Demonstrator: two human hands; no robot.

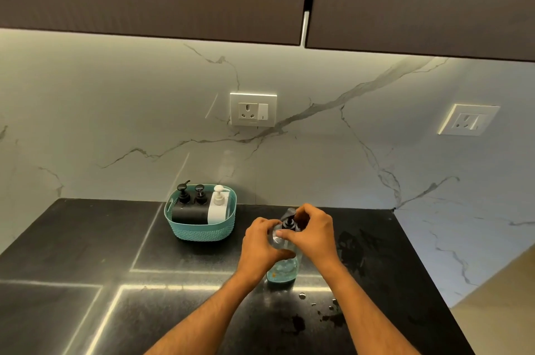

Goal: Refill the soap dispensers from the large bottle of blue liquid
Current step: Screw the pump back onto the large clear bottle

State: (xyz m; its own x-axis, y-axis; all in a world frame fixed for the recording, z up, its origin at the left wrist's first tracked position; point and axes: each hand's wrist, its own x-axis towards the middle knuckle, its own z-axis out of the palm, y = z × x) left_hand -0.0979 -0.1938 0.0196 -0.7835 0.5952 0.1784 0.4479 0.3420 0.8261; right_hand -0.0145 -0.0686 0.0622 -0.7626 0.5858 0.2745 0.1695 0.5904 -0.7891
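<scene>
A basket (199, 227) with three pumps sits near. Both hands grip the bottle (282, 267): left hand (262, 244) low, right hand (314, 234) by its pump (289, 220).

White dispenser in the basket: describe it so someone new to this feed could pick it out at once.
On the black countertop, against the marble wall left of the hands, stands a teal woven-look basket. Three pump dispensers sit in it in a row. The white dispenser is the rightmost, the only one with a white body and white pump; the two black dispensers beside it have black pumps.
</scene>
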